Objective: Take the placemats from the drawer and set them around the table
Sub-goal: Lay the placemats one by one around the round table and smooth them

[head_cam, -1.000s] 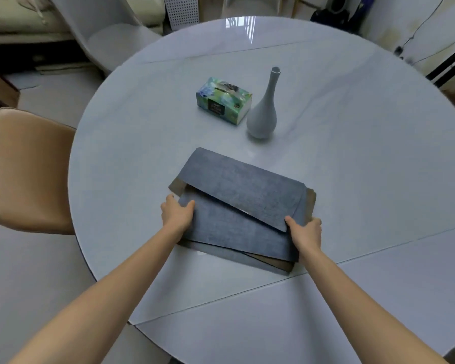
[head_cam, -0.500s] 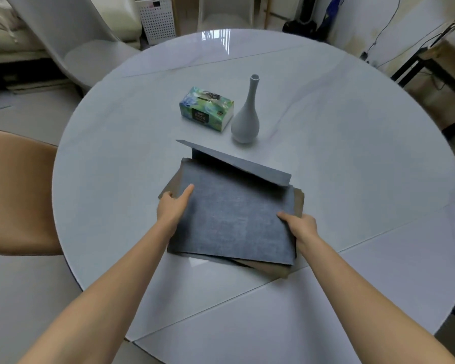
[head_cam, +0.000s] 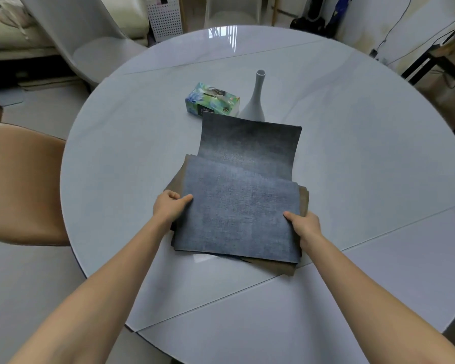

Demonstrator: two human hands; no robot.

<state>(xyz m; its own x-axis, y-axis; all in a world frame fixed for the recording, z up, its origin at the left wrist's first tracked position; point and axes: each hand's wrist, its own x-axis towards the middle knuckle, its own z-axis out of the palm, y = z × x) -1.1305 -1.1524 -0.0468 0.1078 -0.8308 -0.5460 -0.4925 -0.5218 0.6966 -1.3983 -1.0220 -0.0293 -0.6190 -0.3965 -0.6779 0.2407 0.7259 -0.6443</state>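
Both hands hold a stack of placemats point(head_cam: 237, 219) at the near-centre of the round pale worktop point(head_cam: 365, 166). Left hand point(head_cam: 170, 206) grips the stack's left edge, thumb on top of the upper grey mat, fingers curled w/ their tips tucked underneath. Right hand point(head_cam: 304, 224) pinches the right edge the same way: thumb laid on the grey surface, fingers hidden below.

Top grey mat lies fairly flat toward the person. Behind it another grey mat point(head_cam: 250, 143) stands up, curved, its far edge lifted off the stack and covering the base of the vase. Brown mats point(head_cam: 273, 266) peek out under the grey ones at the left, right and near edges — the near corners of the stack seem to rest on the worktop, though can't tell if all of it does.

Beyond the stack: a slim pale vase point(head_cam: 258, 95), upright, and just to its left a green-blue tissue box point(head_cam: 212, 99). A tan chair point(head_cam: 19, 179) sits at the worktop's left side; a grey chair point(head_cam: 90, 40) stands at the far left.
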